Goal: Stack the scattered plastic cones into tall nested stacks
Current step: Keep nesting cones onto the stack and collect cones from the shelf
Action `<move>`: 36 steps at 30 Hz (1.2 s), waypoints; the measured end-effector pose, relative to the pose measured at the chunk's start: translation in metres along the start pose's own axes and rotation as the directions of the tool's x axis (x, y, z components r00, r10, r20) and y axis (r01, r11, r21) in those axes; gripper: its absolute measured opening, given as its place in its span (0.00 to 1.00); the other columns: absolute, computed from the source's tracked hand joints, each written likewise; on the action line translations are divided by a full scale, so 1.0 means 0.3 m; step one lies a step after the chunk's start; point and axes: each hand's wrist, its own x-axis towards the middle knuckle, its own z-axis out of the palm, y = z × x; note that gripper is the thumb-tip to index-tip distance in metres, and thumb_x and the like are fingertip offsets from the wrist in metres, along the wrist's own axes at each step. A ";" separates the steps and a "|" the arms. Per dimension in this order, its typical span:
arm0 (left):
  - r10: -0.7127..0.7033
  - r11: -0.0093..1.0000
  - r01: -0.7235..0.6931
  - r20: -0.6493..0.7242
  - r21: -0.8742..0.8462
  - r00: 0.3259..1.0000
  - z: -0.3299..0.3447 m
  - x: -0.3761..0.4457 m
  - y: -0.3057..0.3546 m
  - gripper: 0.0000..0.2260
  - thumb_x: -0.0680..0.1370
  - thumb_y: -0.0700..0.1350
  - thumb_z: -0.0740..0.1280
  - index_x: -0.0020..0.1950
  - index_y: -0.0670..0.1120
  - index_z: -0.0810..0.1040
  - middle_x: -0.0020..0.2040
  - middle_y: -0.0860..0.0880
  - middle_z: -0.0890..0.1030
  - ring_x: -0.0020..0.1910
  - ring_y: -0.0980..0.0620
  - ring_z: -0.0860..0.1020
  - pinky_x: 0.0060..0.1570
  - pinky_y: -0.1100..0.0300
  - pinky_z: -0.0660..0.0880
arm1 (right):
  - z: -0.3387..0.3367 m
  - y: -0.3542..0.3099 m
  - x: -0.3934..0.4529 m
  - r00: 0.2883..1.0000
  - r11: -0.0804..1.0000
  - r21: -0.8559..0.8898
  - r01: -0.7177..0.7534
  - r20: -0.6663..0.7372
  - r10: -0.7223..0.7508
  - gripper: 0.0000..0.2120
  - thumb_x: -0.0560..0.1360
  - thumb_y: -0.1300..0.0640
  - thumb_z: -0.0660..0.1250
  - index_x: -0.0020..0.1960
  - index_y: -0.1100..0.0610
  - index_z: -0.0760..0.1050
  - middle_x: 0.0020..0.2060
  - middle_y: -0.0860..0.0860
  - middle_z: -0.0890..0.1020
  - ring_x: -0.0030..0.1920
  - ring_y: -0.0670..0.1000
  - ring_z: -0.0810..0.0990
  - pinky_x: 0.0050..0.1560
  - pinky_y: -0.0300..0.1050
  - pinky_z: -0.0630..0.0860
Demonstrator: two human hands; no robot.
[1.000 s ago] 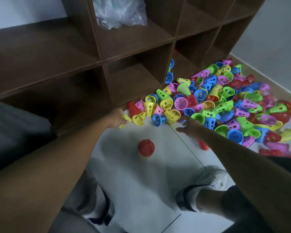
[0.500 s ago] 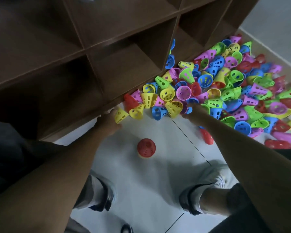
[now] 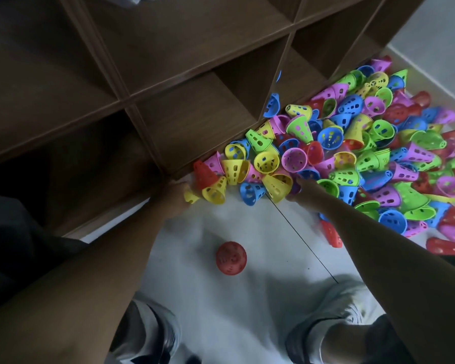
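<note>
A big pile of perforated plastic cones [image 3: 352, 158] in yellow, blue, green, purple and red lies on the pale floor against the shelf's base. A red cone stack [image 3: 231, 261] stands alone on the floor, seen from above. My left hand [image 3: 172, 197] is closed on a small yellow cone [image 3: 191, 197] at the pile's left edge, beside a red cone [image 3: 204, 174]. My right hand [image 3: 304, 190] reaches into the pile's front edge. Its fingertips are among a yellow cone [image 3: 277, 186] and a purple one, and its grip is hidden.
A dark brown cubby shelf [image 3: 168, 88] fills the upper left, its bottom edge just behind my left hand. My two feet [image 3: 334, 308] in light shoes stand at the bottom. A tile seam [image 3: 302, 243] runs across the floor. A wall skirting borders the pile at far right.
My left hand has carried the yellow cone up to the pile's left edge. My right hand has pushed further into the cones. The view has tilted down and closer.
</note>
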 end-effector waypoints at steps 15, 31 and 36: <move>0.050 0.983 -0.046 -0.017 0.176 0.999 -0.117 -0.106 0.094 0.31 0.65 0.59 0.79 0.58 0.40 0.79 0.57 0.42 0.81 0.56 0.44 0.78 0.49 0.58 0.72 | -0.051 0.050 -0.087 0.969 0.998 0.064 0.007 -0.246 0.009 0.42 0.66 0.43 0.79 0.72 0.58 0.65 0.64 0.57 0.73 0.63 0.59 0.74 0.61 0.50 0.72; 0.354 0.925 -0.359 0.066 0.126 0.933 -0.196 -0.343 0.282 0.39 0.57 0.66 0.80 0.58 0.53 0.64 0.52 0.50 0.75 0.47 0.50 0.76 0.48 0.54 0.76 | -0.040 -0.005 -0.202 0.932 0.769 0.599 0.224 -0.363 0.011 0.36 0.67 0.53 0.80 0.65 0.55 0.62 0.56 0.52 0.75 0.53 0.53 0.77 0.48 0.39 0.73; 0.330 0.903 -0.369 0.196 0.221 0.923 -0.130 -0.371 0.314 0.35 0.62 0.63 0.80 0.60 0.47 0.70 0.52 0.50 0.76 0.47 0.51 0.76 0.46 0.55 0.77 | -0.040 0.008 -0.213 0.985 0.687 0.711 0.150 -0.166 -0.044 0.41 0.63 0.54 0.83 0.68 0.52 0.62 0.61 0.53 0.76 0.56 0.52 0.79 0.49 0.40 0.77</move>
